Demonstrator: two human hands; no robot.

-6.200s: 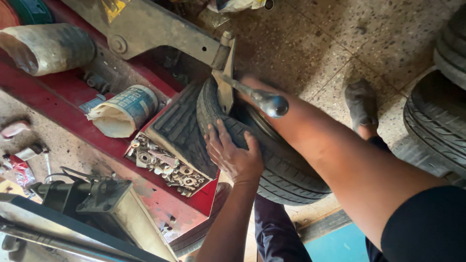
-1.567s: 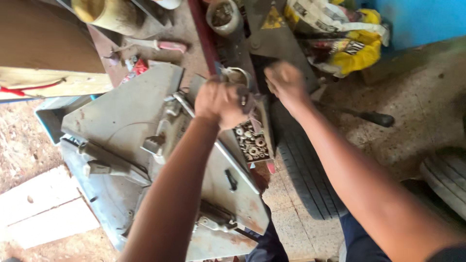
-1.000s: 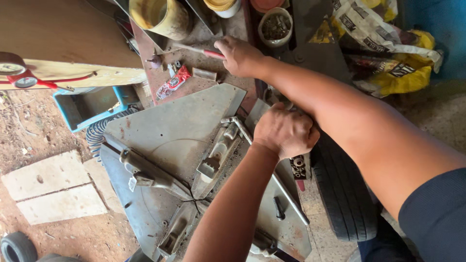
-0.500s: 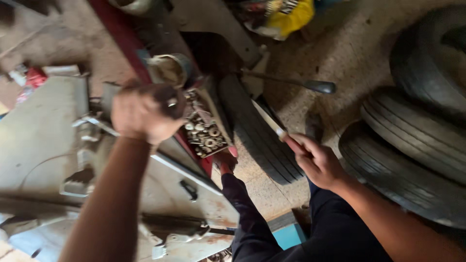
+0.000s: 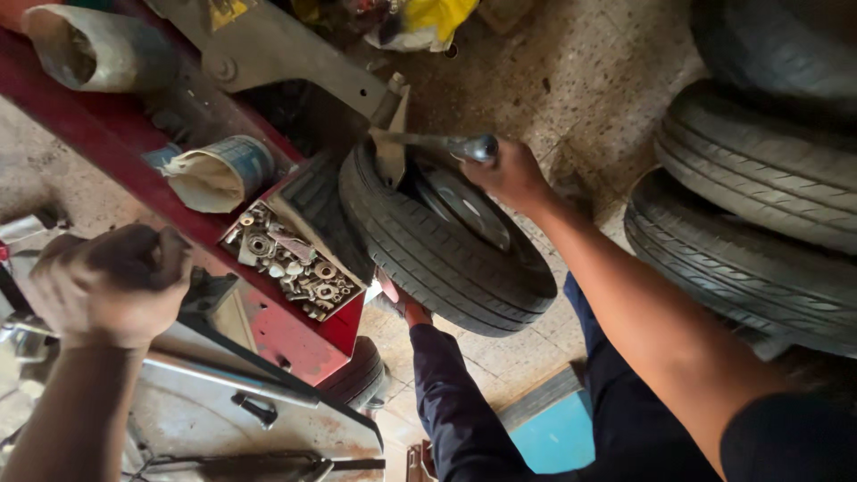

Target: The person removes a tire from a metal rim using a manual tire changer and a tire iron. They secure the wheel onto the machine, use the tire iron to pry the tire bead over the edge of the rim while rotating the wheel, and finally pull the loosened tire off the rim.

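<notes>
A small black tyre on a steel rim (image 5: 446, 241) stands upright against the red machine (image 5: 98, 143). My right hand (image 5: 511, 175) is closed around a metal bar (image 5: 428, 141) whose tip sits at the tyre's upper edge, beside the machine's grey arm (image 5: 286, 54). At the left, my left hand (image 5: 112, 281) is a closed fist above the grey metal table of the machine (image 5: 205, 419); nothing shows inside the fist. My dark trouser legs (image 5: 455, 402) are below the tyre.
An open tray of nuts and washers (image 5: 286, 263) sits on the red machine next to the tyre. Two dirty tubs (image 5: 214, 174) (image 5: 80, 49) lie on it. Large tyres (image 5: 759, 223) are stacked on the right. A yellow bag (image 5: 428, 18) lies at the top.
The view has swung back to the tyre. My right hand has moved from the bar's lower end up to the tyre's top edge. My left fist stays at the left.
</notes>
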